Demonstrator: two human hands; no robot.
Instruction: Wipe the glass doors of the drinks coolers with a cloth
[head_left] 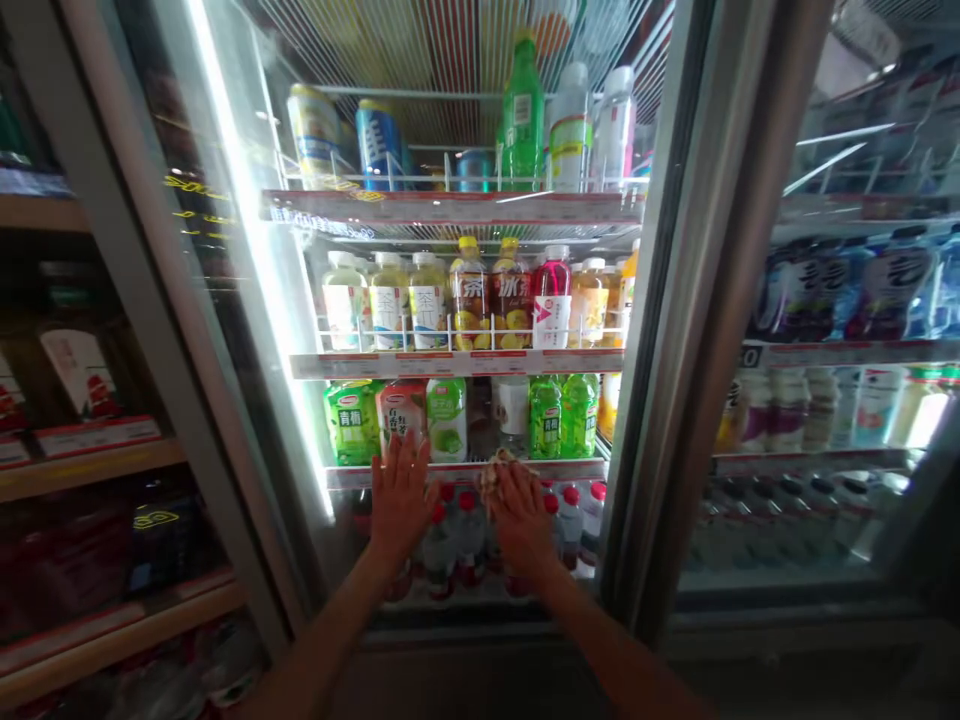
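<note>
My left hand (401,500) is spread flat, fingers apart and pointing up, in front of the third shelf's edge and a red-labelled bottle (402,408). It holds nothing. My right hand (519,505) presses a crumpled beige cloth (496,472) beside the same shelf edge (547,468), to the right of my left hand. Both hands appear to be at the glass of the lit drinks fridge. Behind and below them are bottles with red caps (466,535). Green bottles (545,415) stand just above my right hand.
A metal door frame (720,300) rises on the right, with another fridge section of bottles beyond it. On the left are a slanted frame (161,300) and wooden-edged shelves (90,470). Upper fridge shelves hold cans (379,145), a green bottle (523,120) and tea bottles (470,295).
</note>
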